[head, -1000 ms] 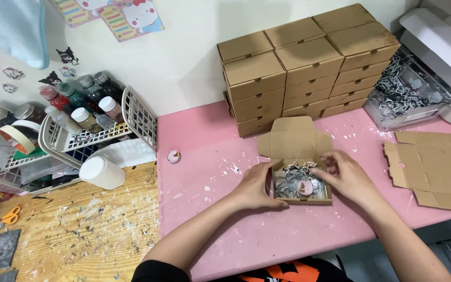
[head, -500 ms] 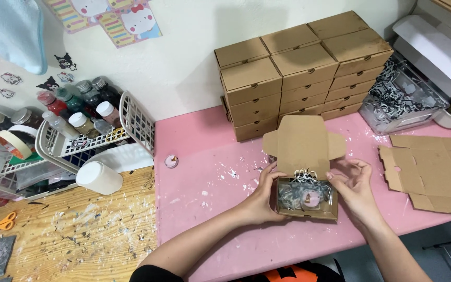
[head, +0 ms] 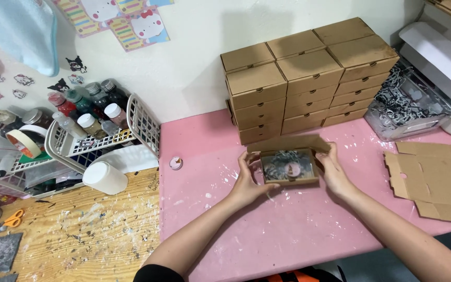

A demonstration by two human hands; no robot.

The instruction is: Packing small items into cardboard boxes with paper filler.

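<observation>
On the pink surface (head: 267,235), just near of the stacked boxes, a small brown cardboard box (head: 289,166) sits between both hands. Half a second ago its lid stood upright and fully open behind the tray; now the lid (head: 288,143) is folded forward and hangs low over the opening, so the box is partly closed. The box has also moved a little farther from the person, closer to the stack of closed cardboard boxes (head: 309,78) against the wall.

The left hand (head: 247,180) cups the box's left side, fingers curled around the corner and thumb along the near edge. The right hand (head: 334,169) grips the right side, its fingers reaching up to the lid's right edge.

Inside the box, dark shredded paper filling shows through the gap, with a small round pinkish item in the middle; its detail is too small to tell.

To the right lies a flat unfolded cardboard blank (head: 434,180). To the left, a small round pink cap (head: 175,163) rests on the pink surface, near a white wire basket of bottles (head: 100,138).
</observation>
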